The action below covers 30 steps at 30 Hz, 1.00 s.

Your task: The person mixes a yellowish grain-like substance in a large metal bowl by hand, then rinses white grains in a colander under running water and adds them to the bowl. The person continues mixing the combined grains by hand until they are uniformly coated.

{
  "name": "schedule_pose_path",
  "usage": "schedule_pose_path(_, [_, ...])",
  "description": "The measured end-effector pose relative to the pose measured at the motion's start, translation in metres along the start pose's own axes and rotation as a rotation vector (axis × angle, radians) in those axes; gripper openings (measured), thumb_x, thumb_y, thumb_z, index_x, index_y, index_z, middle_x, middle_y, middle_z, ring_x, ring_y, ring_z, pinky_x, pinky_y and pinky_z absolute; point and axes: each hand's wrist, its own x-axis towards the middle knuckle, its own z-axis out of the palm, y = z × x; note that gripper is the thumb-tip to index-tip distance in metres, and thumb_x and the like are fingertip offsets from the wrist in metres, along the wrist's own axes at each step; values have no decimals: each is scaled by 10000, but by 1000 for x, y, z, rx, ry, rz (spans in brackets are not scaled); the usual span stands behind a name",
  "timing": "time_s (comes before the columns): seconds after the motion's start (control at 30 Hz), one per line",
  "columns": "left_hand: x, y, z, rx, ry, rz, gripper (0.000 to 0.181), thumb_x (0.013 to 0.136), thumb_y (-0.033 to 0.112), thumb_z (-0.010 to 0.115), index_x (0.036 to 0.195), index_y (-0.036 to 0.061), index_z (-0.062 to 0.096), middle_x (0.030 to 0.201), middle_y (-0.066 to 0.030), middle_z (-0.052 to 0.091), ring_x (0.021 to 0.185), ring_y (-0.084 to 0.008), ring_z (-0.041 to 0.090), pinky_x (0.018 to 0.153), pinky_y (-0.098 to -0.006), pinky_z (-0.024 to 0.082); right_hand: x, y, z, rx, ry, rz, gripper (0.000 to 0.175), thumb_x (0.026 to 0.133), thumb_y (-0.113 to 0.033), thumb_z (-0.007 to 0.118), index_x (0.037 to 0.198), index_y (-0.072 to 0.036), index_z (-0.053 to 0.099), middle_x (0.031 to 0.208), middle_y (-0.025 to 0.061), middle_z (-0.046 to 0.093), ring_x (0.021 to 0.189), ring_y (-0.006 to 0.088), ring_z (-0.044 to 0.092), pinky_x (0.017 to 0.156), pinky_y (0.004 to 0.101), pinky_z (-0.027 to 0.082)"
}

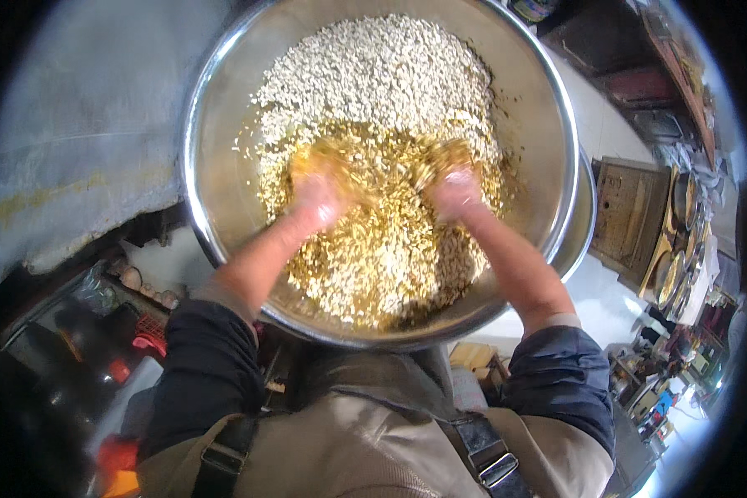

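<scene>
Before me is a large stainless steel bowl point(538, 137) full of small pale grains or seeds point(380, 68). At the far side they are whitish; around my hands many are stained yellow-brown point(386, 187), as if coated with a powder or liquid. My left hand point(320, 187) is sunk among the stained grains left of centre. On the right, my right hand point(451, 180) is in the same mass, with grains clinging over its fingers. Motion blur and grains hide the fingers of both hands, so their grip is unclear.
A second metal vessel point(582, 218) shows its rim under the bowl's right side. A worn grey surface point(87, 124) lies to the left. Round pans point(669, 274) and a wooden board point(629, 211) stand at right. A red plastic basket point(151, 330) is at lower left.
</scene>
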Motion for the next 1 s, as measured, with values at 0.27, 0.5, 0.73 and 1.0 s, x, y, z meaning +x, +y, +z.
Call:
schedule_pose_path(0.27, [200, -134, -85, -1482, 382, -585, 1050, 1000, 808, 641, 1736, 100, 395, 1511, -232, 612, 1435, -345, 574, 1351, -542, 260, 266, 176, -70, 1392, 285, -9, 859, 1070, -616, 638, 1743, -128, 418, 1681, 201, 510, 1519, 368, 484, 1222, 552, 443])
schedule_pose_path(0.5, [267, -68, -78, -1492, -163, -532, 953, 1124, 711, 363, 1814, 97, 128, 1899, -179, 72, 1751, -368, 47, 1387, -571, 112, 280, 101, -93, 1227, -143, -124, 827, 1071, -504, 676, 1749, -112, 411, 1813, 168, 380, 1635, 298, 389, 1332, 461, 340])
schedule_pose_path(0.73, [153, -21, -46, -886, -328, 127, 822, 1133, 690, 462, 1756, 157, 405, 1791, -173, 418, 1629, -319, 418, 1358, -464, 303, 95, 18, -49, 790, -344, 62, 462, 1167, -300, 538, 1568, -70, 529, 1520, 231, 596, 1340, 331, 652, 1165, 521, 562])
schedule_pose_path(1.0, [-83, 29, -15, -651, 95, 404, 690, 1037, 621, 709, 1570, 189, 638, 1646, -178, 566, 1511, -416, 561, 1371, -609, 322, -77, -35, -11, 126, 67, -662, 816, 1024, -306, 685, 1767, -158, 380, 1846, 204, 273, 1707, 374, 260, 1409, 497, 222])
